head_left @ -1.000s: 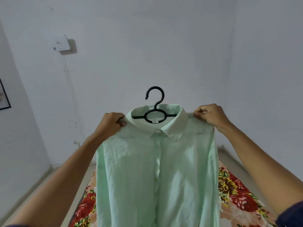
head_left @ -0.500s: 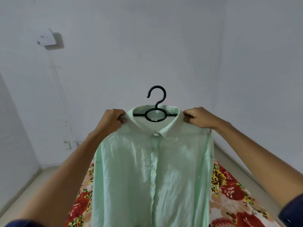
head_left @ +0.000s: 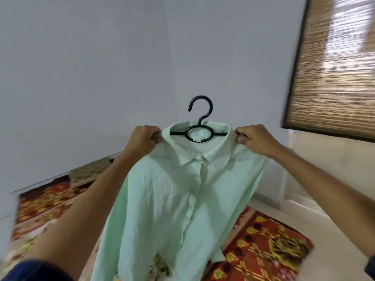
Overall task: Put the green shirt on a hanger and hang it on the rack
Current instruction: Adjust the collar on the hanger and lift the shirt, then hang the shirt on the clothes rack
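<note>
The pale green shirt hangs in front of me on a black plastic hanger, buttoned, collar up, its lower part swinging toward the left. The hanger's hook sticks up free above the collar. My left hand grips the shirt's left shoulder just beside the collar. My right hand grips the right shoulder the same way. No rack is in view.
A bed with a red floral cover lies below and behind the shirt. A window with a brown woven blind is at the upper right. A plain grey wall fills the background. The picture is motion-blurred.
The view has swung right, bringing the window blind into sight and losing the wall box on the left. Both hands keep their grip on the shoulders; the shirt's lower part swings left.
</note>
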